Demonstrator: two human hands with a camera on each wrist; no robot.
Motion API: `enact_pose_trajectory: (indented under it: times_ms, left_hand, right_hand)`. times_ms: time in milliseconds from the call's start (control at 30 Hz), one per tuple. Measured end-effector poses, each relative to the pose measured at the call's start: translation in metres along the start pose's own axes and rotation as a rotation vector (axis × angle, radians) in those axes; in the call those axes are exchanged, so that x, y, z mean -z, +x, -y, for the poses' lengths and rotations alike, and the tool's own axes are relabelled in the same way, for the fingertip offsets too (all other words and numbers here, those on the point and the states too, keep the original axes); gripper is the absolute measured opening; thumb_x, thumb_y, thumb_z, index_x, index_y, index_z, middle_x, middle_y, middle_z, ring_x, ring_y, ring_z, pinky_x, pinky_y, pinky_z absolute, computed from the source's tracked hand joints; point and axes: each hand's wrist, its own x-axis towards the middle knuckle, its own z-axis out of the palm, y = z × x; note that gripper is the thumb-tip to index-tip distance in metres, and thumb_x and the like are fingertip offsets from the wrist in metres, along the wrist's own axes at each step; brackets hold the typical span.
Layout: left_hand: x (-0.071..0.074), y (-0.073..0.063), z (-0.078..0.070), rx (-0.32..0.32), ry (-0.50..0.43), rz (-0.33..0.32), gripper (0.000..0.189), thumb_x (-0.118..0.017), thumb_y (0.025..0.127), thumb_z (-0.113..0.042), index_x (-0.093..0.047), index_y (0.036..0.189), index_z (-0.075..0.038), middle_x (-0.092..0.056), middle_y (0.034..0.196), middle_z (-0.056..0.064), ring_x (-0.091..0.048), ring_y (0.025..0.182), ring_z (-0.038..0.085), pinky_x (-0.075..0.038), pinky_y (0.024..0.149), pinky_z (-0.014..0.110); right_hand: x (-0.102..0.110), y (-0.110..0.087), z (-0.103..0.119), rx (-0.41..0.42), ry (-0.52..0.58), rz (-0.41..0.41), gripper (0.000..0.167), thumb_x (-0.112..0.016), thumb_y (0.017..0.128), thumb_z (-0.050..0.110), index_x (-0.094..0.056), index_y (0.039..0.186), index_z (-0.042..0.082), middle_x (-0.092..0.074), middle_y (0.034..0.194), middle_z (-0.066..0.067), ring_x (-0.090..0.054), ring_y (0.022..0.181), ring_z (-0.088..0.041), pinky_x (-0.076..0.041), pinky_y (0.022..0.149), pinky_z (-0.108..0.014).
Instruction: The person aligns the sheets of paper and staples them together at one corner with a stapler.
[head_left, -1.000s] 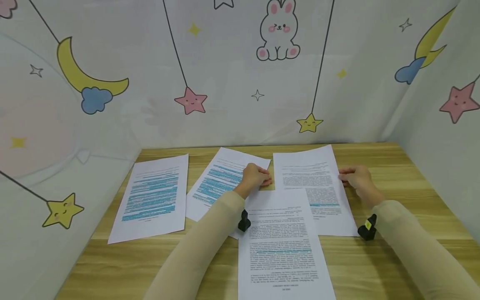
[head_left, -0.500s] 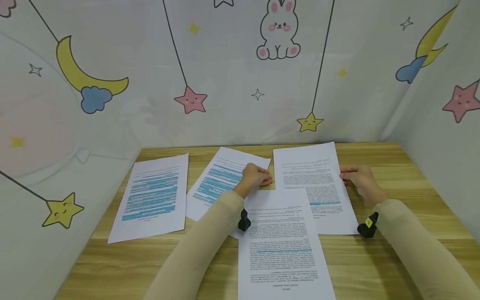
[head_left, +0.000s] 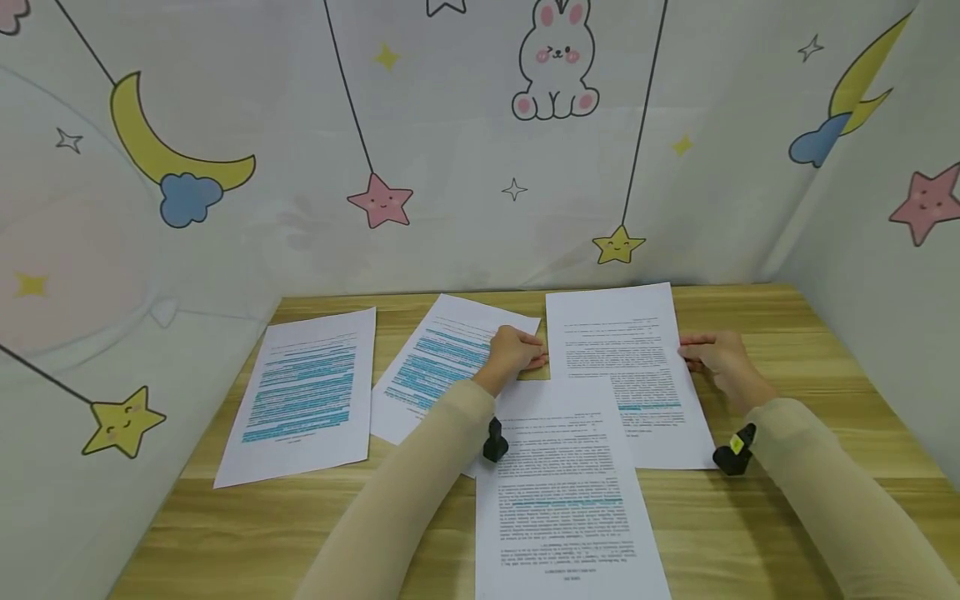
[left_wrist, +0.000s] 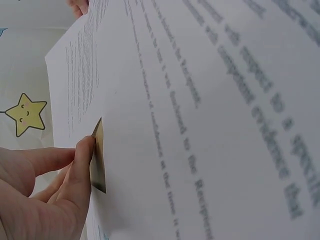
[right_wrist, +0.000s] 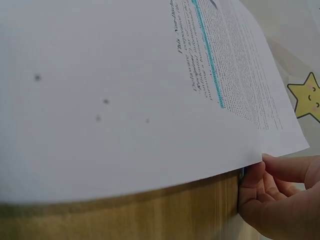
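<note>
In the head view, a printed sheet of paper (head_left: 611, 333) lies at the back right, with one blue-highlighted line. My right hand (head_left: 720, 367) pinches its right edge between thumb and fingers; the right wrist view shows the thumb (right_wrist: 285, 167) at the paper's edge. At the opposite edge is my left hand (head_left: 513, 358), its thumb and finger pinched together there in the left wrist view. A second printed sheet (head_left: 570, 500) lies in front and overlaps the lower left of the first. My left forearm crosses a heavily highlighted sheet (head_left: 427, 367) and hides part of it.
Another sheet with many blue-highlighted lines (head_left: 300, 383) lies at the left of the wooden table (head_left: 795, 375). Behind and beside the table hangs a white curtain (head_left: 450, 125) printed with stars, moons and a rabbit. A small black camera sits on each wrist.
The back right sheet's far edge has shifted slightly away and its left corner has come further back. My left hand has moved a little right to that sheet's edge. The other sheets stay put.
</note>
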Motion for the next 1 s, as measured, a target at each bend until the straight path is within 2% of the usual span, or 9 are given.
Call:
enact_pose_trajectory:
  times_ms: [133, 400, 633, 1000]
  left_hand:
    - [-0.0023, 0.0030, 0.0010, 0.004, 0.004, -0.003, 0.010, -0.069, 0.090, 0.007, -0.070, 0.100, 0.009, -0.068, 0.084, 0.016, -0.073, 0.075, 0.023, -0.061, 0.068, 0.025]
    - [-0.0043, 0.0010, 0.0037, -0.057, 0.033, -0.007, 0.012, -0.073, 0.087, 0.007, -0.072, 0.099, 0.009, -0.071, 0.087, 0.017, -0.073, 0.074, 0.021, -0.061, 0.066, 0.023]
    - [-0.0065, -0.0024, 0.0028, -0.050, 0.027, -0.012, 0.015, -0.077, 0.084, 0.005, -0.073, 0.098, 0.007, -0.071, 0.088, 0.015, -0.073, 0.073, 0.021, -0.061, 0.067, 0.024]
    - [-0.0090, -0.0038, 0.0055, -0.114, 0.118, -0.034, 0.013, -0.079, 0.083, 0.000, -0.075, 0.095, 0.002, -0.072, 0.086, 0.012, -0.073, 0.073, 0.018, -0.060, 0.065, 0.023]
  right_hand:
    - [-0.0007, 0.0010, -0.0001, -0.009, -0.016, -0.011, 0.039, -0.061, 0.097, 0.000, -0.052, 0.134, -0.012, -0.063, 0.086, 0.003, -0.059, 0.074, -0.009, -0.056, 0.069, -0.020]
    - [-0.0032, 0.0006, 0.0004, -0.037, -0.072, -0.028, 0.040, -0.060, 0.099, 0.005, -0.053, 0.136, -0.008, -0.062, 0.109, -0.011, -0.057, 0.081, -0.015, -0.053, 0.068, -0.020]
    - [-0.0044, -0.0006, 0.0014, -0.029, -0.078, -0.034, 0.039, -0.060, 0.099, 0.003, -0.053, 0.135, -0.009, -0.062, 0.107, -0.011, -0.058, 0.079, -0.014, -0.052, 0.065, -0.019]
    - [-0.0042, 0.0005, 0.0000, -0.001, -0.089, -0.041, 0.038, -0.058, 0.099, 0.000, -0.052, 0.135, -0.012, -0.060, 0.113, -0.017, -0.058, 0.079, -0.013, -0.055, 0.067, -0.018]
